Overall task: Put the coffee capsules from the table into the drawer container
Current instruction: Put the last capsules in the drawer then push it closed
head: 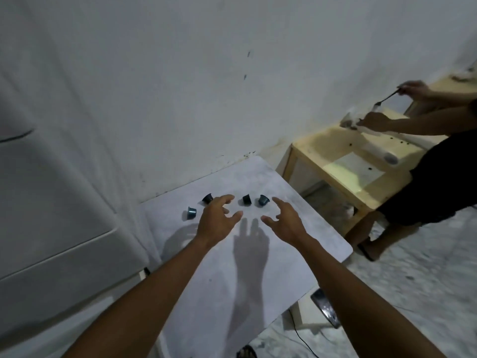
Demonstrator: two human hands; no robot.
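The fingers (227,199) of the left hand (216,215) are spread apart and a bit bent. They hold nothing. The fingers (280,203) of the right hand (284,218) are spread and bent the same way, and they hold nothing too. Both hands hang above the desk (296,241), side by side, with a gap between them.

Four dark blue coffee capsules (247,199) lie in a loose row on the far part of the white desk. The leftmost capsule (191,212) is left of the left hand. The second capsule (207,198) is just beside the left fingertips. The third one shows in the gap between the two hands. The fourth capsule (263,200) is just beside the right fingertips. None of them is in a hand.

A big white drawer box (51,202) stands to the left of the desk.

To the right stands a wooden desk (322,140) by the wall. Another person (426,171) in dark clothes leans over it and holds a fork (387,98) in one hand. A thin black cable (300,337) lies on the floor.
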